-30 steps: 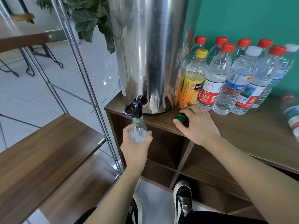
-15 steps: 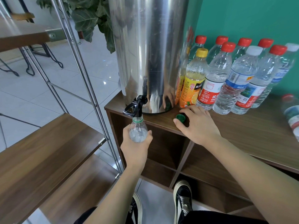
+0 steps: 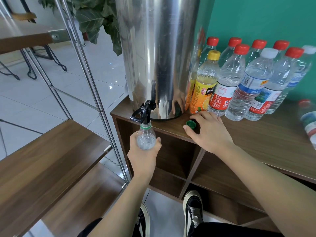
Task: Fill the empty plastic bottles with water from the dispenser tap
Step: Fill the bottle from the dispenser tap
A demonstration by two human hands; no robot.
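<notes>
No visible change over last second. Left hand (image 3: 145, 155) still gripping bottle (image 3: 145, 138), mouth held under tap (image 3: 143, 114), near-left cabinet edge. Right hand (image 3: 209, 131) relaxed beside green cap (image 3: 191, 124). Filling presumably ongoing; level unclear.

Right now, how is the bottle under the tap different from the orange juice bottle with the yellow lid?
The bottle under the tap has no cap; the orange juice bottle wears a yellow one. The left hand holds the first in the air beside the cabinet; the second stands on it. No label shows on the first; the second has a bright orange label. Both are see-through plastic and upright.
</notes>
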